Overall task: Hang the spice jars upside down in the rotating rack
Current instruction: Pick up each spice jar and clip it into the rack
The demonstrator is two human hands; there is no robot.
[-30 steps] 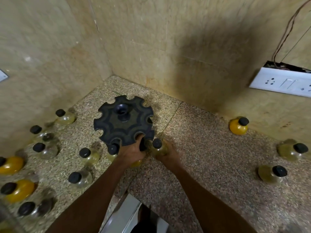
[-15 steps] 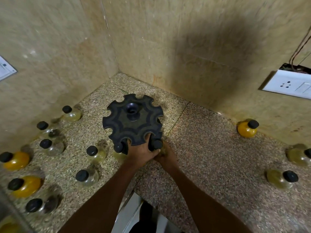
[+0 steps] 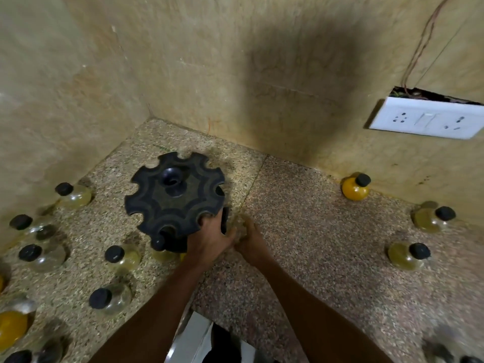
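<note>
The black rotating rack (image 3: pixel 175 200), a notched disc on a stand, sits in the counter corner. My left hand (image 3: pixel 209 238) grips its near right edge. My right hand (image 3: pixel 250 241) holds a clear spice jar (image 3: pixel 235 224) against the rack's rim. The jar's black cap (image 3: pixel 224 218) is partly hidden at a notch behind my left hand. Another jar (image 3: pixel 159 247) sits at the front notch, its body below the disc. Loose black-capped jars stand to the left, such as a pale jar (image 3: pixel 121 256) and a clear one (image 3: pixel 110 297).
More jars stand on the right: an orange one (image 3: pixel 355 188) by the wall and two yellowish ones (image 3: pixel 432 218), (image 3: pixel 408 255). Tiled walls close in behind and left. A white socket plate (image 3: pixel 427 121) with loose wires hangs on the right wall.
My right hand has brought the jar from beside the rack up against its rim, and the cap now sits at a notch. My left hand stays on the rack edge.
</note>
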